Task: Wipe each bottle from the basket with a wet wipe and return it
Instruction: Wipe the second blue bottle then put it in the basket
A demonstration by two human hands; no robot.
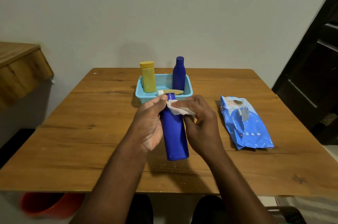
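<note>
the left side of the blue bottle (175, 132) is covered by the left hand (150, 123), and part of its neck is wrapped by the wipe (178, 107). the fingertips of the right hand (201, 123) are tucked behind the wipe and bottle. the lower parts of the yellow bottle (148, 77) and the dark blue bottle (178, 75) are screened by the basket (144, 94) wall. a small tube (170, 92) lying in the basket is partly blocked by the bottle cap. print on the wipes pack (245, 123) is too small to be read. a red object (51, 205) under the table (91, 132) is blurred and partly hidden. both forearms are cut off by the bottom edge.
</note>
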